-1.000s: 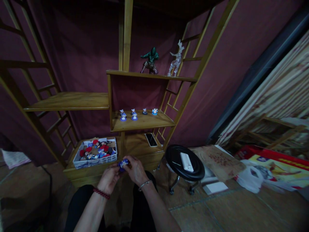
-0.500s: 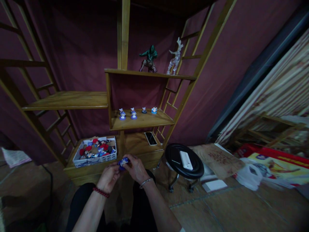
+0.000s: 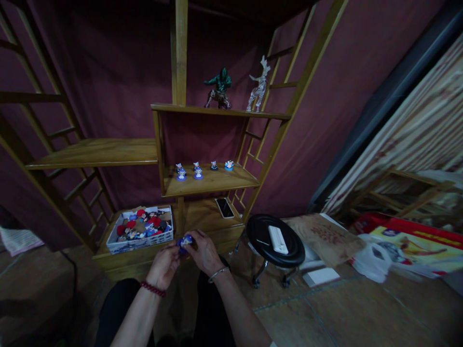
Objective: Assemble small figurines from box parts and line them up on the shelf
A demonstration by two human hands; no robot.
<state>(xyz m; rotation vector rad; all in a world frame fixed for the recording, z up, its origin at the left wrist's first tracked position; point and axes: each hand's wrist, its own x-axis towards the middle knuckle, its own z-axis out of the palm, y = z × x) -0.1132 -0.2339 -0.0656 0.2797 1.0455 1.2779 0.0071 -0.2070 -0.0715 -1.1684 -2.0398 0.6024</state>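
Purple toy, held from two sides
With fingers closed on it, our left hand and right hand share the hold, seemingly for steadiness; left of our fingers sits the box, probably for easy reach, and small figures stand beyond on a shelf.

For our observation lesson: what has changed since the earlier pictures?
Only the view shifted, moving the shelf slightly left in frame. The left hand and right hand still hold the purple figurine; nothing was visibly taken or released. The small figurines and box stayed put.
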